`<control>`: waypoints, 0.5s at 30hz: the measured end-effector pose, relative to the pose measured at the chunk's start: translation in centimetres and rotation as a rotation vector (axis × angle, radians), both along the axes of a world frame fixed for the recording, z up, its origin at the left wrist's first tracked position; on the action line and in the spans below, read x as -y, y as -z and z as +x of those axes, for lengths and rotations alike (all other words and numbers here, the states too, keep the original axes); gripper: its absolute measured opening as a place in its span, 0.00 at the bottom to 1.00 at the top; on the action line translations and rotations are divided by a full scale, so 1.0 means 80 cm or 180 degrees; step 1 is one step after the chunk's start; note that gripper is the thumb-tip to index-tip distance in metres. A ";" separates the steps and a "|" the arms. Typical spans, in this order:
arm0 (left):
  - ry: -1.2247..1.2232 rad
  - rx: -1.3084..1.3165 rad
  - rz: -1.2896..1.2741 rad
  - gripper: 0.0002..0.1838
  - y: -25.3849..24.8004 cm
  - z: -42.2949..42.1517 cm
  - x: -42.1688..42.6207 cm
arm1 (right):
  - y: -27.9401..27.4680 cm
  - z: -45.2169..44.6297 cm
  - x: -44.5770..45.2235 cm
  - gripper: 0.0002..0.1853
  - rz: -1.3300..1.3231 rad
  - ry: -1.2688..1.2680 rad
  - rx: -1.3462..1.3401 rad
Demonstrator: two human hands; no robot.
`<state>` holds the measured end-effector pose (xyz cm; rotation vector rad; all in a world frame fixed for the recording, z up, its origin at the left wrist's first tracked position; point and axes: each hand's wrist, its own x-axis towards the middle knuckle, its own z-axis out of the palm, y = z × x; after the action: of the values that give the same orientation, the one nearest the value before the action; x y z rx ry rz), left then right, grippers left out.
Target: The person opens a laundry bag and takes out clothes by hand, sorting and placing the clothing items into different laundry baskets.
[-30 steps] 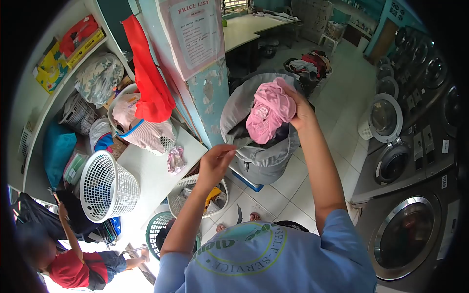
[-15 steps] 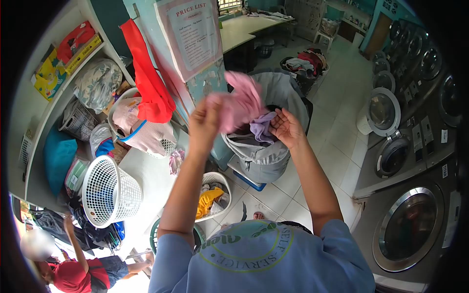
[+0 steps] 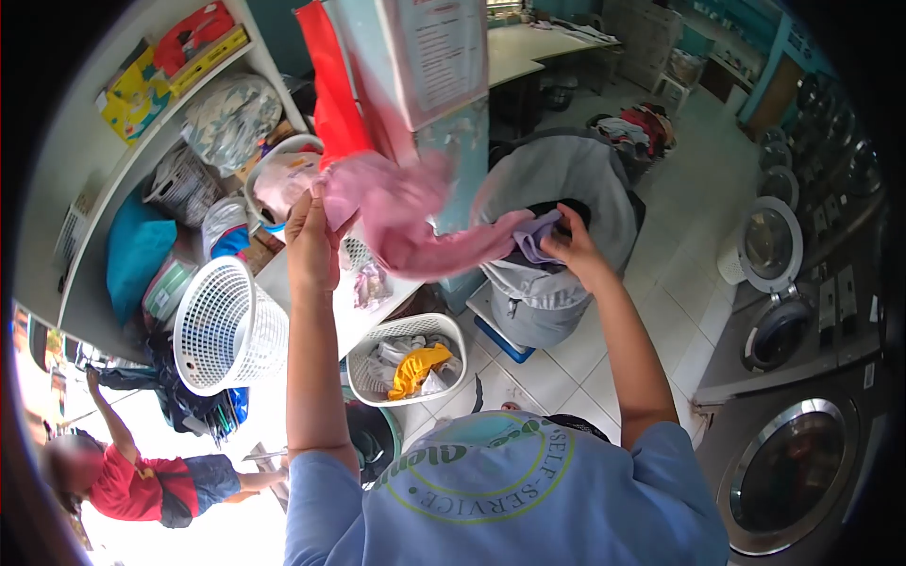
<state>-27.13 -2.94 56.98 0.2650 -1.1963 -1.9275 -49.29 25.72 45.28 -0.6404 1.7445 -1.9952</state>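
A long pink garment (image 3: 406, 241), blurred by motion in its upper part, stretches between my hands above the floor. My left hand (image 3: 313, 241) is closed on its left end, raised before the shelf. My right hand (image 3: 574, 243) pinches a lavender cloth (image 3: 536, 238) at the mouth of a grey fabric-lined hamper (image 3: 557, 170). The pink garment's far end meets the lavender cloth there; I cannot tell whether my right fingers hold it too. Dark cloth shows inside the hamper.
A white basket (image 3: 453, 373) with yellow and grey clothes stands on the floor. An upright white basket (image 3: 226, 325) is at left by the shelf (image 3: 85, 274). Front-loading machines (image 3: 793, 476) line the right. A person in a red shirt (image 3: 137, 481) is lower left.
My left hand has moved left, drawing the bunched pink garment out lengthwise. My right hand has closed on the lavender cloth. The view has shifted left.
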 end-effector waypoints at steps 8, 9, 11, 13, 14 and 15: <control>0.1340 -0.1156 0.0398 0.23 -0.019 0.077 0.021 | 0.045 -0.016 0.017 0.21 0.1333 0.0332 -0.1848; 0.1425 -0.1455 0.0503 0.23 -0.020 0.087 0.024 | 0.039 -0.021 0.012 0.16 0.1767 0.0306 -0.1931; 0.1193 -0.1855 0.0355 0.22 -0.021 0.114 0.034 | 0.027 -0.022 0.009 0.12 0.2207 0.0273 -0.2008; 0.0867 -0.2262 0.0181 0.20 -0.024 0.134 0.048 | 0.022 -0.030 0.005 0.11 0.2638 0.0466 -0.2218; 0.0670 -0.2482 0.0139 0.19 -0.016 0.144 0.064 | 0.025 -0.036 0.003 0.11 0.2656 0.0485 -0.2221; -0.0072 -0.2291 0.0171 0.16 0.000 0.155 0.084 | 0.031 -0.044 0.002 0.12 0.2363 0.0458 -0.1625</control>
<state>-14.69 -9.66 56.97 -0.3658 -0.6542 -1.7969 -52.82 25.55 42.79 -0.8019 2.6751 -1.1362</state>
